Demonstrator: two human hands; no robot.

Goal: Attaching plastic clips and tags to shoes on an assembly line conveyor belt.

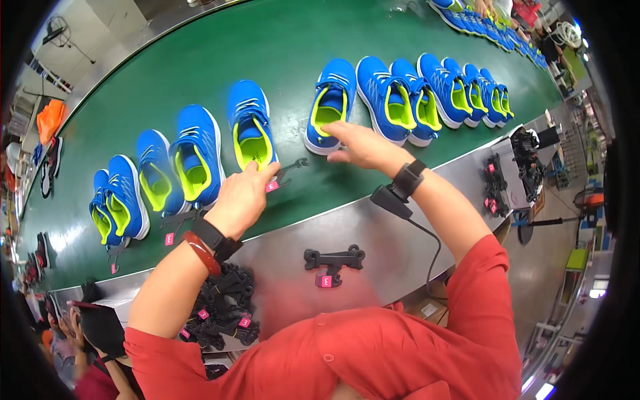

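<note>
Two blue sports shoes with lime linings stand before me on the green work surface. My left hand (239,199) is closed, thumb and forefinger pinching the heel of the left shoe (250,107). A black plastic hanger (288,172) with a pink tag sticks out beside those fingertips; how it is joined to the shoe is hidden. My right hand (363,147) reaches over the heel of the right shoe (335,80), fingers and thumb apart. Farther left, a blue shoe (197,133) has a hanger (183,219) at its heel.
More blue shoes (441,83) stand in a row to the right. On the metal ledge (373,233) near me lie a pair of hangers (333,259) and a hanger heap (223,303). A black cable (437,247) hangs near my right forearm. Another person's hand (485,8) shows at far right.
</note>
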